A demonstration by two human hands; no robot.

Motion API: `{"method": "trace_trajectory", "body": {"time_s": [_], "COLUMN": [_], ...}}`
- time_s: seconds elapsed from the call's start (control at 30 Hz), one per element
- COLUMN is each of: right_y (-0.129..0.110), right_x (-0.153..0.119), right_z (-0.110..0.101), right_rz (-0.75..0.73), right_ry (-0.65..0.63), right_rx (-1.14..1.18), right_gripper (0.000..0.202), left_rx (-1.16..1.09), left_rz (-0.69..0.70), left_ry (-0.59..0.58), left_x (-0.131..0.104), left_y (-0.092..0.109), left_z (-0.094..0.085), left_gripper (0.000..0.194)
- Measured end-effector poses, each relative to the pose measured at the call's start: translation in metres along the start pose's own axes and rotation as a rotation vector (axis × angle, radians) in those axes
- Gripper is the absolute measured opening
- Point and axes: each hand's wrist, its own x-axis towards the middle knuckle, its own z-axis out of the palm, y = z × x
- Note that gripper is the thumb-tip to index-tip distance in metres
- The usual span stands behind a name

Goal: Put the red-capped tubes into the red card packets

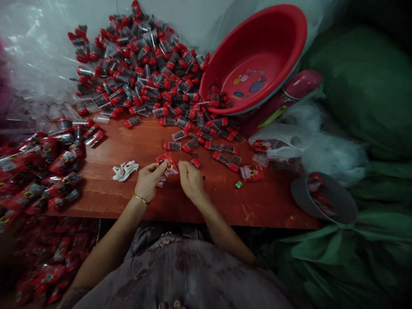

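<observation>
My left hand [149, 180], with a gold bangle at the wrist, pinches a small red printed plastic packet [168, 163] between thumb and fingers. Close to the packet's right edge is my right hand [191, 179], its fingers curled together; whatever lies in them is hidden. A red cap end [195, 163] shows just behind the right hand, and I cannot tell whether the hand touches it. Left of my hands lies a crumpled white cloth-like piece [125, 171]. Another red packet [251, 173] and a small green packet [238, 184] rest to the right.
A large heap of see-through tubes with red caps [144, 64] covers the back of the table [109, 193]. A red basin [257, 56] leans beside it. Filled red packets [48, 171] pile at left. A grey bowl [334, 201] and plastic bags [322, 146] are at right.
</observation>
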Motion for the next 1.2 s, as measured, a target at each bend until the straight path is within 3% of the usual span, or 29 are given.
{"method": "trace_trajectory", "body": {"time_s": [0.17, 0.27, 0.37, 0.5, 0.6, 0.73, 1.0, 1.2], "right_y": [0.014, 0.020, 0.024, 0.034, 0.039, 0.033, 0.020, 0.017], "right_x": [0.004, 0.001, -0.007, -0.021, -0.034, -0.051, -0.060, -0.055], "right_z": [-0.017, -0.021, -0.023, -0.022, -0.025, -0.038, -0.040, -0.036], "right_rz": [0.402, 0.451, 0.392, 0.241, 0.172, 0.151, 0.119, 0.212], "right_ry": [-0.042, -0.090, -0.123, -0.062, -0.004, -0.075, 0.020, -0.068], "right_rx": [-0.534, -0.595, -0.575, -0.391, -0.010, 0.439, 0.440, 0.512], "right_gripper": [0.053, 0.057, 0.047, 0.023, 0.023, 0.026, 0.020, 0.023], "left_rx": [-0.072, -0.132, -0.164, -0.179, -0.163, -0.122, -0.032, 0.134], "left_rz": [-0.062, -0.161, -0.220, -0.227, -0.220, -0.212, -0.112, 0.093], "left_ry": [0.101, 0.056, 0.027, 0.013, 0.019, -0.003, -0.018, -0.058], "left_x": [0.000, -0.001, -0.003, -0.006, -0.008, -0.012, -0.020, -0.023], "left_y": [0.003, 0.002, 0.002, 0.001, 0.000, -0.001, -0.002, -0.003], "left_z": [0.007, 0.009, 0.009, 0.009, 0.011, 0.013, 0.019, 0.015], "left_gripper": [0.045, 0.044, 0.041, 0.041, 0.042, 0.044, 0.046, 0.038]}}
